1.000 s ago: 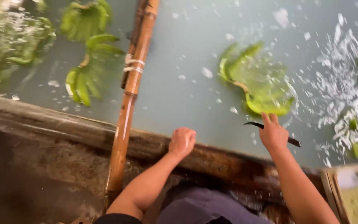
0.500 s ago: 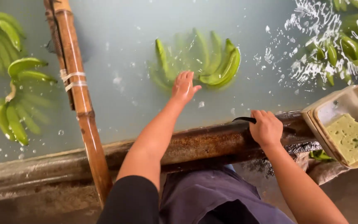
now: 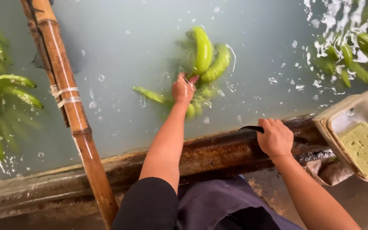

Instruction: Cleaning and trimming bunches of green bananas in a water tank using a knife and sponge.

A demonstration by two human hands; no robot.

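1. Left hand [image 3: 183, 88]: out over the water, fingers wrapped around a bunch of green bananas [image 3: 203, 55], near the middle of the tank.
2. Right hand [image 3: 275, 137]: resting on the rusty tank edge [image 3: 218, 149], closed on a dark knife [image 3: 252, 128].
3. Bamboo pole [image 3: 67, 98]: slanting across the tank, left side.
4. Tub [image 3: 341, 123] with a yellow sponge [image 3: 365, 147]: on the edge, right corner.
5. More bananas [image 3: 5, 102]: floating by the left edge.

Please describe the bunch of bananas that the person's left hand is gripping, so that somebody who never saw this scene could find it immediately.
Look at the tank of pale water crossed by a bamboo pole. Near its middle, right of the pole, the left hand grips a bunch of green bananas. Unlike the other bunches, it is lifted partly out of the water, with two fat bananas pointing up.
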